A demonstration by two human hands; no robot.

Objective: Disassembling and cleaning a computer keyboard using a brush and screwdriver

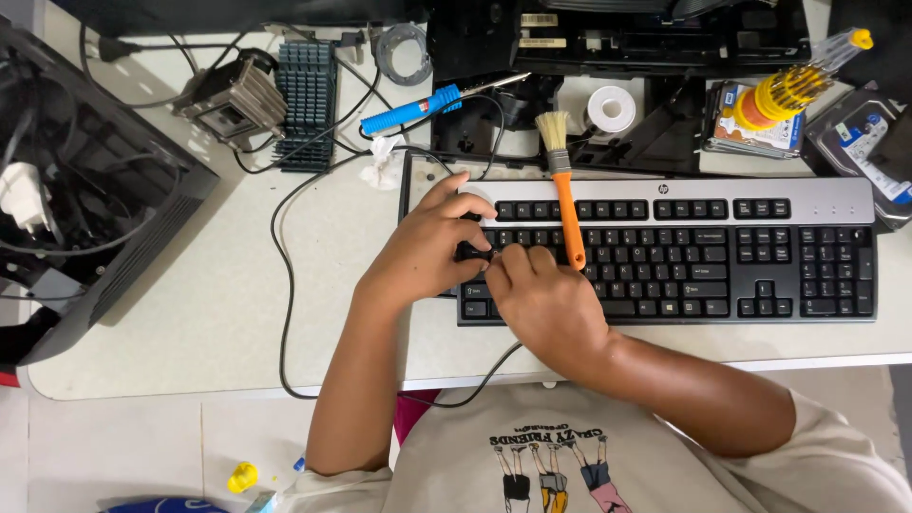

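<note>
Black keys at the left end of the keyboard (665, 252) on the white table (209, 294) are pinched by the left hand (423, 252) and right hand (546, 304); an orange-handled brush (567, 204) is laid across it

Both hands meet at the left end of a black and silver keyboard (665, 252); the left hand (425, 249) and right hand (543, 302) pinch at its keys; an orange-handled brush (564, 195) lies across the keyboard; a blue soldering iron (418, 108) rests farther back.
</note>
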